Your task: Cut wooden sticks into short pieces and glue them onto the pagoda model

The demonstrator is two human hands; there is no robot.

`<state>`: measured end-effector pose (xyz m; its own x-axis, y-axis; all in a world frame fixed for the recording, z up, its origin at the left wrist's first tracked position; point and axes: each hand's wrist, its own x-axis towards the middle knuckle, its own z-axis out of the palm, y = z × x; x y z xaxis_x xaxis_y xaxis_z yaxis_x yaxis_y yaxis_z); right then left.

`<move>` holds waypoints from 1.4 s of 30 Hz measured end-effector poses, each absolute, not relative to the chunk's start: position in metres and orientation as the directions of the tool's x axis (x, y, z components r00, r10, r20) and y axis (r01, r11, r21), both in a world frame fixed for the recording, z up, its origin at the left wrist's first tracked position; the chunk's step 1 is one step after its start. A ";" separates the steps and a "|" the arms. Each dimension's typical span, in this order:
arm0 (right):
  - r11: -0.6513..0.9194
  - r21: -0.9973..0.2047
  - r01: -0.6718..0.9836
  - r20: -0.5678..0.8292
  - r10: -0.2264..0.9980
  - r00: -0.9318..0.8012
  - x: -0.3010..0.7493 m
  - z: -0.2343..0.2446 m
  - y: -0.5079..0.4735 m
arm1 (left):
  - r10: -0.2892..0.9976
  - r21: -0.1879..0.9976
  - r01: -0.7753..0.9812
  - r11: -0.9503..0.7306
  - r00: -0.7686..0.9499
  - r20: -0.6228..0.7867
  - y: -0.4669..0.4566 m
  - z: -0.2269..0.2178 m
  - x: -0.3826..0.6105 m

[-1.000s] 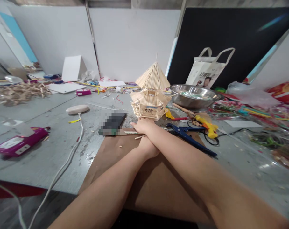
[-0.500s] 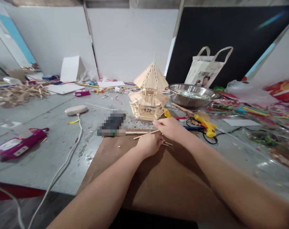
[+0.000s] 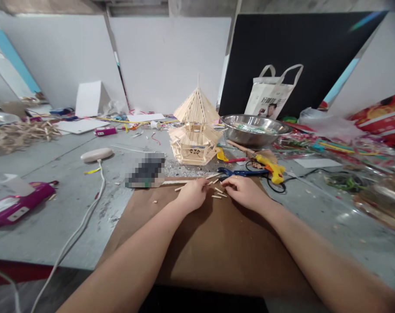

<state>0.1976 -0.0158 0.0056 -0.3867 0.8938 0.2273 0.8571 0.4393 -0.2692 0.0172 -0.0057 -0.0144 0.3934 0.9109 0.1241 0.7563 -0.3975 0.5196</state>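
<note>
Now, slim pale wooden sticks [image 3: 216,197], cut into short lengths, are seen scattered on the matte brown sheet [image 3: 210,248], right between the hands. The left hand [image 3: 192,194] is drawn into a narrow pinch beside them; whether a piece is gripped cannot be told. The right hand [image 3: 245,191] is loosely curled, fingertips bent toward the pieces, its hold likewise hidden. Just past the sheet's far edge, a ribbed, cone-roofed stick pagoda [image 3: 197,138] is stood upright. Room for moving is offered by the sheet's broad span between the forearms.
</note>
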 end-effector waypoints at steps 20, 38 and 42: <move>0.230 -0.138 0.963 0.320 0.931 -0.176 0.218 0.014 -0.015 | 0.927 0.680 0.636 -0.363 0.317 0.199 -0.004 -0.009 0.017; 0.346 -0.750 0.564 0.426 0.905 0.011 0.196 0.033 -0.062 | 0.933 0.607 0.712 -0.353 0.321 0.165 -0.006 -0.012 0.020; 0.323 -0.737 0.594 0.450 0.890 0.073 0.194 0.010 -0.071 | 0.930 0.583 0.728 -0.359 0.333 0.157 -0.006 -0.012 0.020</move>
